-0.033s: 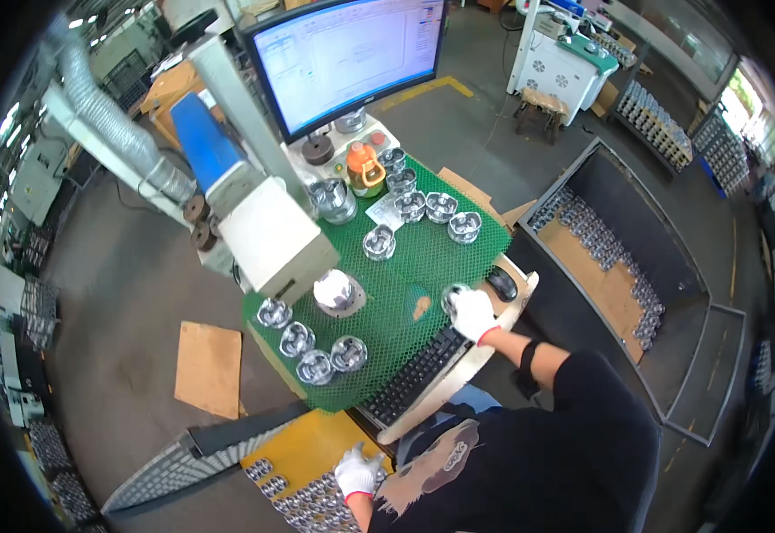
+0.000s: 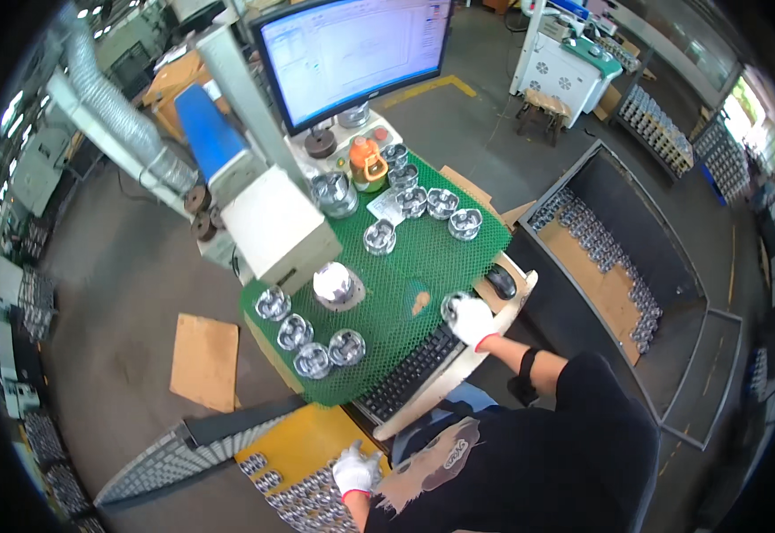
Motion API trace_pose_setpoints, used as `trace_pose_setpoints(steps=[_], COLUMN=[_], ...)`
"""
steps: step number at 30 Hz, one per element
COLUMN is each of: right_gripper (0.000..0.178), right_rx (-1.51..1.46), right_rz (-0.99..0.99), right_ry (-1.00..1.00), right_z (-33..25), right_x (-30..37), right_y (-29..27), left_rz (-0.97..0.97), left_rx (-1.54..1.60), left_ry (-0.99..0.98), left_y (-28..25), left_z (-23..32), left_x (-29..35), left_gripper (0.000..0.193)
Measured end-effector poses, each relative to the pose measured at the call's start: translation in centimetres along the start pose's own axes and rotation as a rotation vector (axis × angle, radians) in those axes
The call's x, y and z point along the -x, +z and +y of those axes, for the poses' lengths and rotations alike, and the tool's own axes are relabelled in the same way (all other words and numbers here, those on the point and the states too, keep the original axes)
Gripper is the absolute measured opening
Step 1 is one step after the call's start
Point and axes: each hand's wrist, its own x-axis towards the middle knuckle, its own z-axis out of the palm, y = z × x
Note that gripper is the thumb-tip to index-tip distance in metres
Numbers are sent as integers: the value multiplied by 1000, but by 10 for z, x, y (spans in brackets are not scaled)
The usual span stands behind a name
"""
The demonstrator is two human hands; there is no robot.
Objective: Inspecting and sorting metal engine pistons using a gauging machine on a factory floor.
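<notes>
My right hand [image 2: 472,323], in a white glove, is closed around a silver piston [image 2: 450,306] at the right of the green mat [image 2: 387,302], just past the keyboard. The glove hides part of that piston. Lower down, my left hand [image 2: 353,471], also gloved, is over a yellow sheet [image 2: 303,433] beside rows of small-looking pistons [image 2: 312,499]. Its fingers look spread, with nothing visible between them. One brightly lit piston [image 2: 334,284] stands under the white box head of a machine [image 2: 276,229]. Several pistons [image 2: 313,360] stand at the mat's near left, others [image 2: 411,202] toward its far side.
A monitor [image 2: 356,58] stands at the back, near an orange-capped bottle [image 2: 368,169]. The keyboard [image 2: 414,373] and mouse [image 2: 501,282] line the table's near edge. To the right is a dark metal bin [image 2: 614,178] holding pistons on cardboard. Another cardboard sheet [image 2: 203,362] lies on the floor at left.
The whole view has shifted slightly. The piston under the white machine head glares less than before. Both hands keep nearly the same places.
</notes>
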Motion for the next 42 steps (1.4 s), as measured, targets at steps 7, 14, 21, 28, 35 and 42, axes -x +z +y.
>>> trace_pose_setpoints(steps=[7,14,21,28,35,42], right_gripper=[39,40,34,83,54,53], right_rx=[-1978,-2122,-1822,-729,-1611,-1993], right_rz=[-1156,-1324,-1603,-845,-1215,-661], right_ry=[631,738,662,-565,721,1204], right_z=[-120,-253,-233,-208,-75,-14], right_x=[41,51,49,-2,28,17], right_y=[14,-77,-71,-110,-12,-64], left_rz=[204,290,447,793,6,686], left_rx=[955,2053,2159,844,154,214], left_ry=[137,482,323,119,362,395], left_y=[21,-33,-65,-72,-76,-148], left_z=[23,64,72,70,94,149], left_x=[6,31,40,22,-40,-183], left_gripper=[77,76,62,69,68,77])
